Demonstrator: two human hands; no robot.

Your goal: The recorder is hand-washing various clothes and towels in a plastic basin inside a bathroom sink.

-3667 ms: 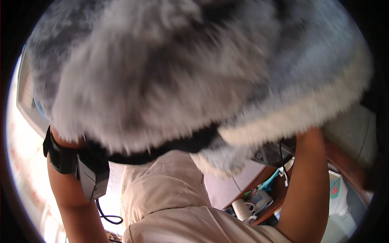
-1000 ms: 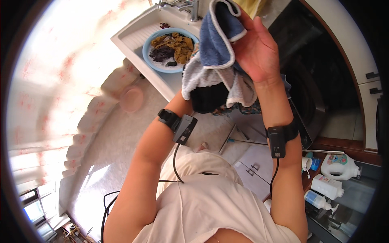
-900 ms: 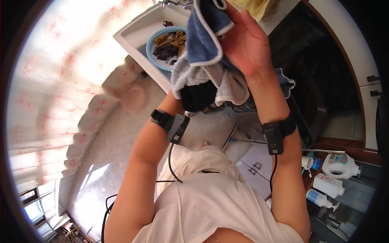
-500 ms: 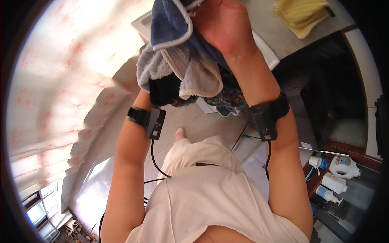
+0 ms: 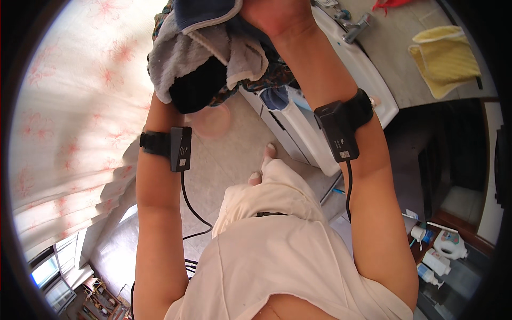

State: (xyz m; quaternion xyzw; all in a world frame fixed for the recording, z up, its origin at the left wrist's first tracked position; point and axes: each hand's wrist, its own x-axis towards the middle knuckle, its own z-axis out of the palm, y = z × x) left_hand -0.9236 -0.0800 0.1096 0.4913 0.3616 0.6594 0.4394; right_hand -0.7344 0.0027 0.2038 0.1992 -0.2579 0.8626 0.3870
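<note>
We look down on a pale tiled floor, with a flower-patterned curtain along the left and a white sink at upper right. A bundle of cloths is up in front of the body, above the floor, between curtain and sink.

Both forearms reach forward, well apart. The left hand is hidden behind the bundle, so we cannot tell how its fingers stand. The right hand lies against the bundle's right side, wrist bent inward; its fingers pass out of view, and we cannot tell their grip.

In the bundle we count at least four kinds of cloth: blue, grey, black and dark patterned. We also count two strapped black boxes, one yellow cloth, one faucet and three white bottles.
</note>
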